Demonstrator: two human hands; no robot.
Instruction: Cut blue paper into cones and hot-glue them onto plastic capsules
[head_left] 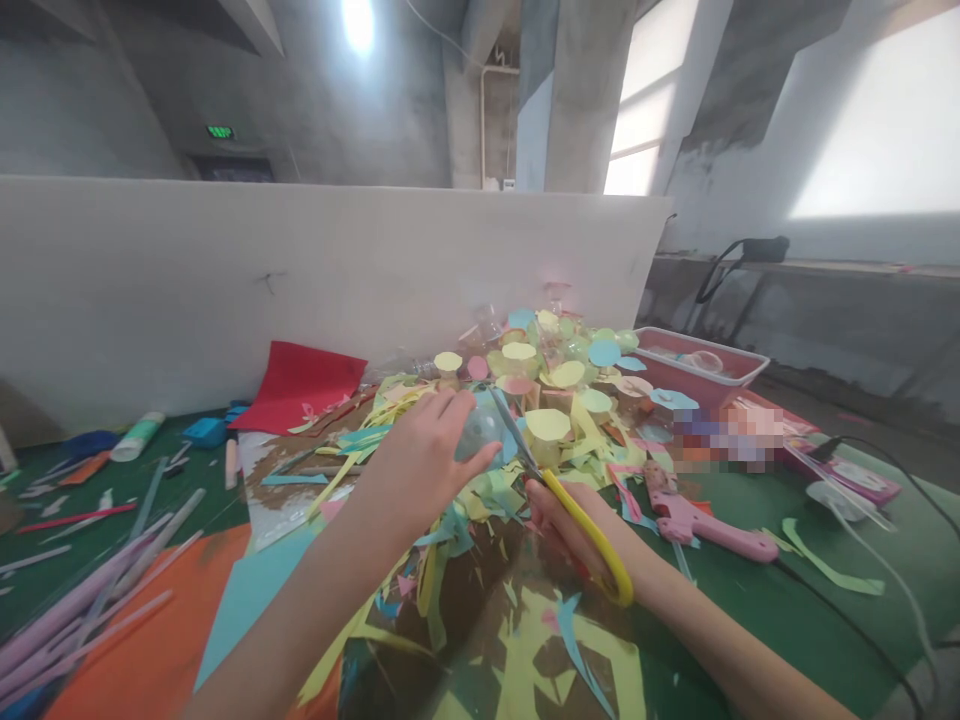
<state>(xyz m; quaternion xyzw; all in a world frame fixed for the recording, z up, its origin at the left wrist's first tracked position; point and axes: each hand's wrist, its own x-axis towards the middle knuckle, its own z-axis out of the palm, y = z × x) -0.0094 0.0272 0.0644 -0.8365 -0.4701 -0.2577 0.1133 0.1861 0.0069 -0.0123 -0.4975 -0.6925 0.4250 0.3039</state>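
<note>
My left hand (427, 445) is closed around a clear, rounded plastic piece (478, 428), possibly part of a bottle; its far side is hidden by my fingers. In my right hand (559, 520) is a pair of scissors (600, 545) with yellow handles. The blades point up and away, beside the plastic piece; whether they touch it I cannot tell. Just beyond both hands, round paper cutouts (547, 425) in yellow, blue and pink sit on a crowd of clear plastic bottle parts (577, 348). Paper scraps (450, 530) lie below my hands.
To the right are a pink glue gun (709, 530) with its cord and a pink basket (690, 365). On the left lie red sheets (300, 385), orange paper (150, 620), a glue stick (138, 437) and plastic strips (90, 600). A white panel (300, 250) stands behind the green table (810, 640).
</note>
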